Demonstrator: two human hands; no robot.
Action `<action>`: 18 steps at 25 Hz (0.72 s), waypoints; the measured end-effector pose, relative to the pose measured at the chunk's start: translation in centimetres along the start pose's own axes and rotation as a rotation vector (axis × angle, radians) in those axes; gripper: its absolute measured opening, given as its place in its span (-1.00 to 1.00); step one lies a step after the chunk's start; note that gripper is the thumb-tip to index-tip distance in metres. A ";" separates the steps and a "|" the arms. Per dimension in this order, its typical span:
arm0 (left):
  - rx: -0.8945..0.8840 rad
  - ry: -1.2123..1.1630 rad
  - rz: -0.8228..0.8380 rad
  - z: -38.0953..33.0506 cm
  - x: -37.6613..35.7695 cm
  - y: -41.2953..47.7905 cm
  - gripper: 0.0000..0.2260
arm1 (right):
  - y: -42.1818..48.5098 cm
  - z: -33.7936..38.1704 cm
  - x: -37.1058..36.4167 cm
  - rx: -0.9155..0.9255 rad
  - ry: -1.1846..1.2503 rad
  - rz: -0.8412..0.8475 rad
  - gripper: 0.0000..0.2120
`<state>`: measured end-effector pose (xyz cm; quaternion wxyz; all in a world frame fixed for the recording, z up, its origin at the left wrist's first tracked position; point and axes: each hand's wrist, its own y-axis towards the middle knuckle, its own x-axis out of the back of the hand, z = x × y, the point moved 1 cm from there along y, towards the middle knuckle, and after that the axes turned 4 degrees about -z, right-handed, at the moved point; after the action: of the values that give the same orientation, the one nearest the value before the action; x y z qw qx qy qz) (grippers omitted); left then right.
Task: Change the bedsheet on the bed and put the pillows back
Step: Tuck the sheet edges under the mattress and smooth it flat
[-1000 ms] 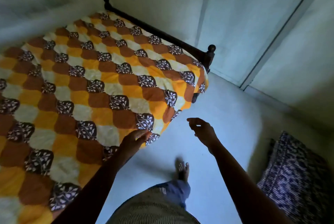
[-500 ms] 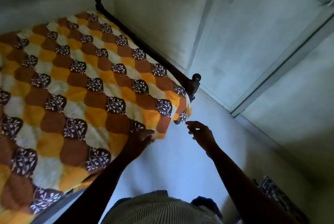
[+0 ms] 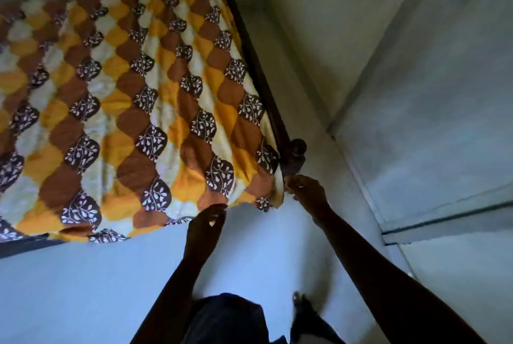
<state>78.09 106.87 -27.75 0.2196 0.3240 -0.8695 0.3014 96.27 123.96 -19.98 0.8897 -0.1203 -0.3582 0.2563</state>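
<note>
Pinching the wrinkled scallop-print bedsheet: left hand its edge, right hand its corner beside the knobbed bedpost.

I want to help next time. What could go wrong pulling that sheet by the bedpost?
The bedsheet corner sits tight against the dark bedpost, so it might snag or tear if the right hand tugs hard. The left hand grips only the edge, which could slip free.
</note>
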 end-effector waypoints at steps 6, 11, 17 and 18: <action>0.000 0.024 -0.246 -6.7 -1.9 1.1 -0.89 | 10.3 2.8 -1.6 0.268 -0.093 0.216 -0.65; -0.059 -0.034 -0.451 -6.0 -4.7 12.5 -0.77 | 20.3 5.3 -7.0 0.324 -0.440 0.156 -0.60; -0.175 0.068 -0.508 -2.8 -8.6 17.9 -0.86 | 25.8 3.7 -11.0 0.312 -0.499 -0.296 -0.71; -0.192 0.021 -0.529 -2.5 -8.5 18.8 -0.87 | 26.7 3.5 -11.2 0.327 -0.451 -0.364 -0.72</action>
<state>71.36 123.62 -37.99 0.3294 0.5142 -0.7770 0.1532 77.10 140.41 -34.58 0.8267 0.1497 -0.5159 0.1675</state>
